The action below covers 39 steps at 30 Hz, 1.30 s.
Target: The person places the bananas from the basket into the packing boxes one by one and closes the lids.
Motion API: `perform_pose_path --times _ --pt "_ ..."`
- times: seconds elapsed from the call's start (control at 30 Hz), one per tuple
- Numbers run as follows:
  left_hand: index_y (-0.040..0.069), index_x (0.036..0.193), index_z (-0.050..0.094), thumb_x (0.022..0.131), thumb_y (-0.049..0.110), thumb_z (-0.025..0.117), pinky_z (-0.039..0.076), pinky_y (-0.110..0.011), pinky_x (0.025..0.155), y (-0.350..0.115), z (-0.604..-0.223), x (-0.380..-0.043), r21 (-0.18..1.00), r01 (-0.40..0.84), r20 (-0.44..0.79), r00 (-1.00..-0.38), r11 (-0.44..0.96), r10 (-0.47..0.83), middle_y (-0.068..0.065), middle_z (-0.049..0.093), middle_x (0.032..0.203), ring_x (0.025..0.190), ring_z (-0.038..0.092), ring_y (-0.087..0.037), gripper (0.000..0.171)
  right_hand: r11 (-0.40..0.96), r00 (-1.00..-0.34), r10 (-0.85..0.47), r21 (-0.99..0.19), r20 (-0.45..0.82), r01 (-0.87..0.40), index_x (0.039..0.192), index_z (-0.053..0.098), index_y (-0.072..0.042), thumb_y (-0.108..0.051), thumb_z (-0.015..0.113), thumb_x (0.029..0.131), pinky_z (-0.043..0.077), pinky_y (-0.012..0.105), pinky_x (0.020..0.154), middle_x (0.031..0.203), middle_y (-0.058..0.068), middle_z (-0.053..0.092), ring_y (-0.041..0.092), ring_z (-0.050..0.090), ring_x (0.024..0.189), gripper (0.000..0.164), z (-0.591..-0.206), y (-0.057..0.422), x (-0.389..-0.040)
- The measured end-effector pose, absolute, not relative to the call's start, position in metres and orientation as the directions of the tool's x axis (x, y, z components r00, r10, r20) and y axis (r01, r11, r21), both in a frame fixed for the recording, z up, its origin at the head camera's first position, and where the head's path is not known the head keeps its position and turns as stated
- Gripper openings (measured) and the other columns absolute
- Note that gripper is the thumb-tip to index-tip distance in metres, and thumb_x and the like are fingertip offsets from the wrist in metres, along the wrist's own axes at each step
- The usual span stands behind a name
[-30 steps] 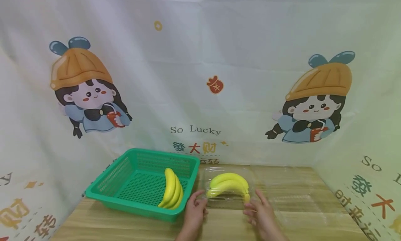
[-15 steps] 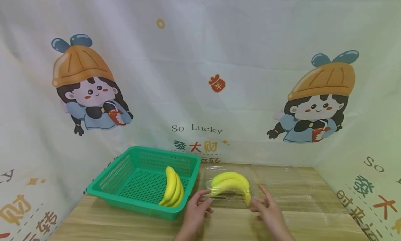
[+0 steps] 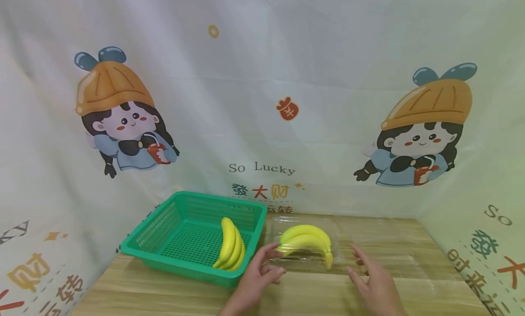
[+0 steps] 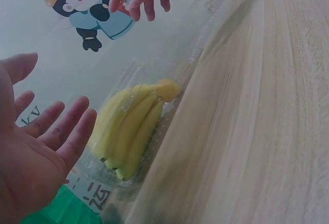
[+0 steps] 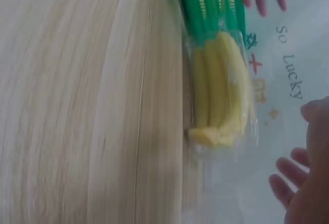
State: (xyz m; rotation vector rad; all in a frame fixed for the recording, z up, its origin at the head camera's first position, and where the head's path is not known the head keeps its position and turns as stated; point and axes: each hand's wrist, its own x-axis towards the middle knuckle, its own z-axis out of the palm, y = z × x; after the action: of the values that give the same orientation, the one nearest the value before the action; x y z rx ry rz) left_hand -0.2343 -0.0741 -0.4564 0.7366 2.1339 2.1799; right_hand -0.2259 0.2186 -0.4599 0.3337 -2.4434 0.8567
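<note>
A bunch of yellow bananas (image 3: 305, 239) lies inside a clear plastic box (image 3: 283, 221) on the wooden table. The plastic covers the bananas in both wrist views. My left hand (image 3: 258, 276) is held at the box's front left corner, fingers loosely spread; the left wrist view shows this hand (image 4: 43, 149) apart from the box with nothing in it. To the right of the box, my right hand (image 3: 378, 282) hovers with its fingers extended and holds nothing. In the right wrist view the right hand (image 5: 306, 175) is also apart from the box.
A green plastic basket (image 3: 190, 271) stands left of the box, with another banana bunch (image 3: 232, 246) at its right side. Faint outlines of more transparent plastic (image 3: 404, 261) lie on the table (image 3: 311, 295) at right. A printed cloth (image 3: 262, 79) hangs behind.
Both hands have come off the sides of the clear box and spread apart, the right hand moving farther right. The box with the bananas stays in place. The head view has shifted slightly.
</note>
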Motion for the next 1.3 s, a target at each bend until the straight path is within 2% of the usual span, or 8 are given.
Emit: perform_pose_path --times 0.2,0.37,0.5,0.77,0.9,1.07,1.3 --pt "0.006 0.146 0.033 0.094 0.006 0.06 0.053 -0.037 0.086 -0.086 -0.449 -0.234 0.94 0.331 0.34 -0.877 -0.084 0.34 -0.03 0.04 0.138 0.108 0.057 -0.035 0.059 0.825 -0.769 -0.088 -0.386 0.633 -0.412 0.137 0.052 -0.005 -0.012 0.076 0.085 0.054 0.048 0.068 0.117 0.014 0.063 0.031 0.062 0.096 0.058 -0.462 0.244 -0.226" --pt "0.006 0.147 0.032 0.091 0.001 0.06 0.051 -0.035 0.09 -0.097 -0.445 -0.235 0.935 0.341 0.353 -0.872 -0.098 0.339 -0.027 0.042 0.139 0.114 0.053 -0.043 0.063 0.853 -0.668 -0.135 -0.257 0.732 -0.453 0.131 0.056 -0.003 -0.008 0.082 0.073 0.052 0.051 0.073 0.107 0.015 0.066 0.033 0.062 0.092 0.064 -0.468 0.264 -0.231" --pt "0.008 0.147 0.032 0.092 0.004 0.062 0.05 -0.036 0.091 -0.104 -0.44 -0.234 0.931 0.353 0.363 -0.867 -0.092 0.341 -0.024 0.041 0.139 0.116 0.053 -0.042 0.063 0.86 -0.621 -0.147 -0.211 0.77 -0.465 0.128 0.057 0.0 -0.005 0.084 0.068 0.047 0.055 0.079 0.106 0.019 0.066 0.038 0.061 0.093 0.066 -0.473 0.279 -0.232" --pt "0.004 0.145 0.036 0.092 0.0 0.06 0.051 -0.035 0.088 -0.126 -0.427 -0.24 0.919 0.388 0.391 -0.873 -0.07 0.292 -0.026 0.039 0.139 0.117 0.05 -0.048 0.058 0.879 -0.64 -0.108 -0.227 0.76 -0.419 0.126 0.056 0.002 -0.007 0.082 0.071 0.043 0.06 0.083 0.113 0.026 0.062 0.046 0.057 0.098 0.062 -0.478 0.311 -0.236" --pt "0.006 0.145 0.038 0.092 -0.003 0.06 0.052 -0.033 0.087 -0.137 -0.426 -0.247 0.925 0.375 0.38 -0.897 -0.065 0.227 -0.023 0.042 0.138 0.117 0.051 -0.045 0.058 0.89 -0.674 -0.061 -0.266 0.737 -0.371 0.128 0.054 0.003 -0.011 0.079 0.077 0.041 0.063 0.083 0.113 0.03 0.06 0.049 0.054 0.1 0.058 -0.48 0.323 -0.236" --pt "0.01 0.143 0.043 0.09 -0.003 0.063 0.052 -0.031 0.085 -0.148 -0.425 -0.255 0.927 0.376 0.373 -0.916 -0.014 0.149 -0.015 0.048 0.136 0.116 0.053 -0.042 0.057 0.902 -0.686 -0.025 -0.28 0.727 -0.33 0.129 0.053 0.004 -0.012 0.077 0.08 0.039 0.064 0.085 0.114 0.031 0.058 0.049 0.052 0.101 0.057 -0.484 0.335 -0.237" --pt "0.01 0.142 0.045 0.089 -0.004 0.064 0.051 -0.031 0.085 -0.166 -0.422 -0.268 0.923 0.373 0.366 -0.927 0.097 0.082 -0.016 0.047 0.137 0.116 0.053 -0.039 0.057 0.905 -0.735 0.073 -0.355 0.674 -0.236 0.127 0.051 0.007 -0.012 0.072 0.085 0.036 0.066 0.087 0.116 0.036 0.054 0.053 0.048 0.104 0.051 -0.483 0.346 -0.238"
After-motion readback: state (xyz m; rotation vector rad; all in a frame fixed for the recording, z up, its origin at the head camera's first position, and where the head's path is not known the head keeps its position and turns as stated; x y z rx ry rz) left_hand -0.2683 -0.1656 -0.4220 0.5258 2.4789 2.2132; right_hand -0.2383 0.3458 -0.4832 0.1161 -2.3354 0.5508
